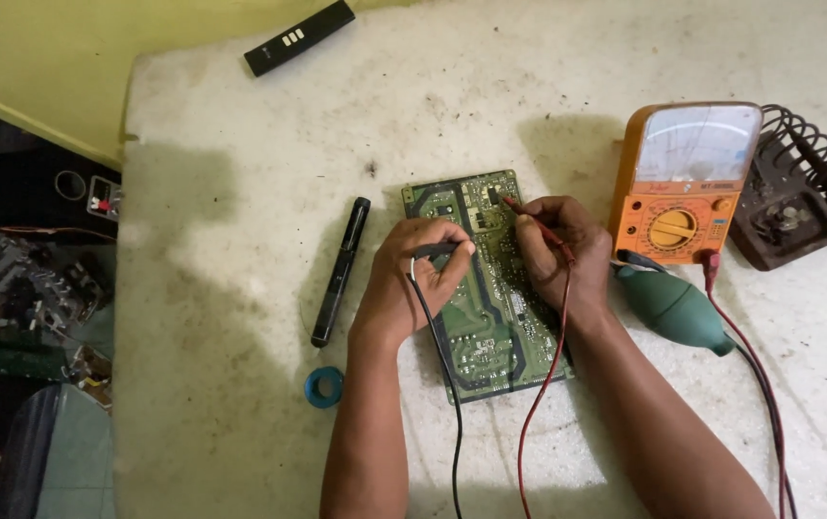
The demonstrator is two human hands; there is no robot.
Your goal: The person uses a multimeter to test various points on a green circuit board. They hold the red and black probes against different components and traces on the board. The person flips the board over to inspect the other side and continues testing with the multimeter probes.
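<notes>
A green circuit board lies flat on the white bench top. My left hand grips a black test probe whose tip rests on the board's middle; its black lead runs down towards me. My right hand pinches a red test probe with the tip touching the board's upper part; its red lead loops down beside the board. Both leads go to an orange analogue multimeter standing to the right of the board.
A black pen-shaped tool lies left of the board and a blue tape roll below it. A black remote sits at the far edge. A green rubber blower bulb and a coiled soldering iron stand are at right. Clutter lies off the bench's left edge.
</notes>
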